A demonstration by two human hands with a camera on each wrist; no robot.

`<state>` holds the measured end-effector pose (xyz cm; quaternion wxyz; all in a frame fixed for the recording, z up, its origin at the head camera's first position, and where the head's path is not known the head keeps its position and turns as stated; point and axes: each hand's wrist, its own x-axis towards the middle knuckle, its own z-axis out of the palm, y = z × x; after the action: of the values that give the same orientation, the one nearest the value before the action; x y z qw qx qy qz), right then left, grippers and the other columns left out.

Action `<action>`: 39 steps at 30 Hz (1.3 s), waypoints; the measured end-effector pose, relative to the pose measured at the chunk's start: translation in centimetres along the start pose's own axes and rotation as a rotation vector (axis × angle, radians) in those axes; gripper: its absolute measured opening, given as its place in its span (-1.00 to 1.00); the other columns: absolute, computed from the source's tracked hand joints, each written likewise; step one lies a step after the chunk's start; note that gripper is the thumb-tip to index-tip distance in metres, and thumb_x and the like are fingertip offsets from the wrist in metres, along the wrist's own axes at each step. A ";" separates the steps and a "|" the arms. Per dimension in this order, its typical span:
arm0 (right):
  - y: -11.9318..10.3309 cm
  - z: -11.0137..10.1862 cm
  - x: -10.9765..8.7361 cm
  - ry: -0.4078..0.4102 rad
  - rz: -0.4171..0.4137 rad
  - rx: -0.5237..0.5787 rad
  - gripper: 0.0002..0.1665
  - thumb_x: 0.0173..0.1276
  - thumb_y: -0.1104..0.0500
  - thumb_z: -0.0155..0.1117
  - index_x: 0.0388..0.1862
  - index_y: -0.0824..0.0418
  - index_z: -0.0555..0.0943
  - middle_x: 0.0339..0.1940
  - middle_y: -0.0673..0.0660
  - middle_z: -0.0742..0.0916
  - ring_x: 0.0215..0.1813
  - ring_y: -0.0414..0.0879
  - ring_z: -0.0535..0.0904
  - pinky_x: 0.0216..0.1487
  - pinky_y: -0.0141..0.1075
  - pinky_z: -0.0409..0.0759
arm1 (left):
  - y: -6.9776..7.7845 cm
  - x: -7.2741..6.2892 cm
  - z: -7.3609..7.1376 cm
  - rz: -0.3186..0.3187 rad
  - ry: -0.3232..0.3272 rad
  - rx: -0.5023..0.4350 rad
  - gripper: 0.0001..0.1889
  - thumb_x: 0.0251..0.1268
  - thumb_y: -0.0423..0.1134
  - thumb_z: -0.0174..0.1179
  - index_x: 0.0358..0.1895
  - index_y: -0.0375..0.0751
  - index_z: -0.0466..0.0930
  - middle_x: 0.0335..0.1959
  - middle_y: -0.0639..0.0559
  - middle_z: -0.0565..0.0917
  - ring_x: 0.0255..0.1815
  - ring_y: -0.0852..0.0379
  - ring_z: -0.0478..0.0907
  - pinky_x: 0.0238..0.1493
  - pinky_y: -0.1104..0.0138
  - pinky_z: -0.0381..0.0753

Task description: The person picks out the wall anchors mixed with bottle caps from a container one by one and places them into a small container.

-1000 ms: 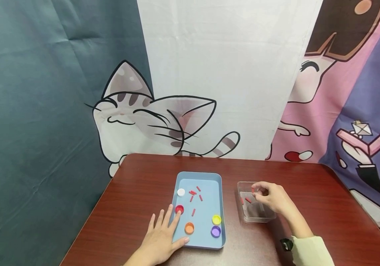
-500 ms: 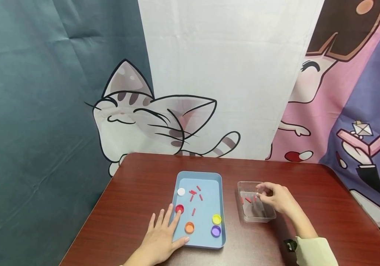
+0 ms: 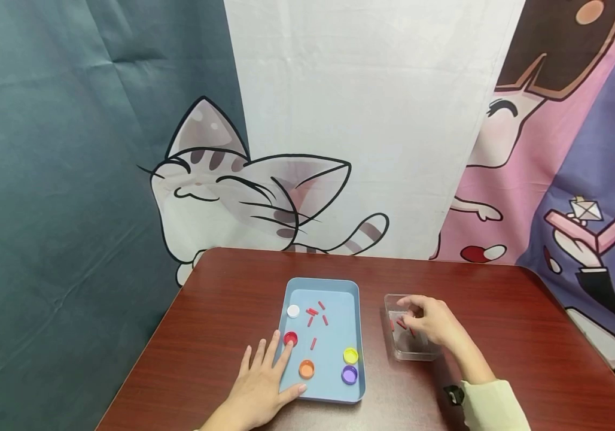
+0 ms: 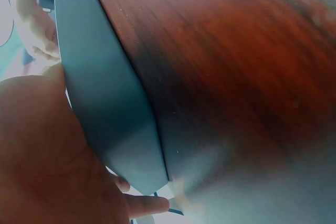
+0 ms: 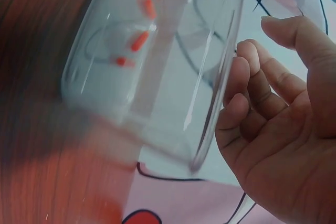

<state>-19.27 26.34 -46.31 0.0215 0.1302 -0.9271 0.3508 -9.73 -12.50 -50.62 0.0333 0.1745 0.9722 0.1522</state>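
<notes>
My left hand [image 3: 259, 383] has its fingers spread over the near left edge of a blue tray [image 3: 334, 396], one fingertip at a red cap [image 3: 290, 339]. Seen from the left wrist, that hand [image 4: 47, 150] lies along the tray's outer wall [image 4: 105, 87]. Over a clear plastic box [image 3: 417, 355] is my right hand [image 3: 434, 323], fingers loosely bent and holding nothing. In the right wrist view thumb and fingers of the right hand [image 5: 283, 108] stand apart beside the box wall [image 5: 223, 87]. Inside the box lie short red sticks [image 5: 139, 41].
More red sticks [image 3: 313, 343] are scattered in the tray. Also in it are a white cap [image 3: 293, 311], an orange cap [image 3: 306, 369], a yellow cap [image 3: 350, 356] and a purple cap [image 3: 349, 375]. A brown table [image 3: 221, 299] carries everything, with a printed curtain [image 3: 340, 90] behind.
A red stick at the right fingertips has been let go and has dropped into the clear box. The right hand has shifted slightly left over the box. My left hand stays put.
</notes>
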 end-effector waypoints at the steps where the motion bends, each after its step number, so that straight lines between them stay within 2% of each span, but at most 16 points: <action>1: -0.2 0.2 0.1 -0.005 0.000 0.012 -0.70 0.26 0.26 0.39 -0.02 0.25 0.70 -0.51 -0.07 0.59 -0.46 -0.28 0.46 -0.49 -0.38 0.40 | 0.0 0.0 0.0 0.000 -0.002 -0.001 -0.08 0.33 0.46 0.00 0.58 -0.08 0.23 0.64 -0.22 0.06 0.54 -0.43 0.11 0.45 -0.35 -0.03; 5: -1.1 1.0 0.6 -0.012 -0.008 0.050 -0.70 0.26 0.28 0.41 -0.02 0.26 0.71 -0.52 -0.05 0.58 -0.46 -0.23 0.47 -0.51 -0.38 0.43 | 0.0 0.0 -0.1 0.000 -0.006 -0.007 -0.08 0.33 0.46 0.01 0.58 -0.09 0.23 0.64 -0.23 0.05 0.55 -0.43 0.11 0.46 -0.35 -0.04; 10: -2.1 2.1 1.2 0.008 -0.043 0.016 -0.73 0.23 0.28 0.44 -0.07 0.19 0.73 -0.53 -0.09 0.60 -0.42 -0.24 0.51 -0.41 -0.41 0.49 | 0.0 0.0 -0.1 0.003 -0.001 0.000 -0.08 0.33 0.46 0.01 0.58 -0.08 0.23 0.64 -0.22 0.06 0.54 -0.43 0.12 0.46 -0.35 -0.03; 14: -2.9 2.8 1.5 0.007 -0.040 0.005 -0.75 0.22 0.24 0.47 -0.09 0.13 0.74 -0.53 -0.12 0.60 -0.41 -0.26 0.51 -0.37 -0.41 0.50 | 0.0 0.0 -0.1 0.005 0.000 0.004 -0.08 0.33 0.46 0.00 0.58 -0.08 0.23 0.64 -0.22 0.05 0.54 -0.43 0.12 0.45 -0.35 -0.02; 20: -3.9 3.8 2.0 -0.023 -0.039 0.032 -0.72 0.23 0.24 0.46 -0.05 0.19 0.73 -0.52 -0.11 0.61 -0.38 -0.22 0.52 -0.31 -0.38 0.51 | 0.0 0.0 -0.1 0.006 -0.004 0.005 -0.08 0.34 0.47 -0.01 0.58 -0.08 0.22 0.64 -0.22 0.05 0.54 -0.43 0.12 0.46 -0.35 -0.03; 29: -4.5 5.4 2.8 -0.043 -0.021 0.038 -0.69 0.21 0.21 0.47 -0.05 0.20 0.73 -0.53 -0.10 0.59 -0.39 -0.20 0.50 -0.36 -0.37 0.48 | 0.0 0.0 -0.1 0.000 -0.013 -0.010 -0.08 0.33 0.47 0.00 0.58 -0.08 0.23 0.64 -0.22 0.05 0.54 -0.43 0.11 0.45 -0.36 -0.04; 39: -5.4 6.6 3.7 -0.054 -0.094 0.032 -0.71 0.21 0.23 0.48 -0.07 0.26 0.74 -0.55 -0.12 0.60 -0.43 -0.24 0.48 -0.38 -0.40 0.48 | 0.0 -0.1 -0.1 -0.006 -0.021 -0.003 -0.07 0.32 0.48 -0.01 0.58 -0.07 0.22 0.64 -0.21 0.05 0.54 -0.43 0.11 0.46 -0.36 -0.05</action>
<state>-21.12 17.26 -47.36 0.0110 0.1831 -0.9144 0.3607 -9.68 -12.59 -50.54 0.0441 0.1734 0.9721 0.1519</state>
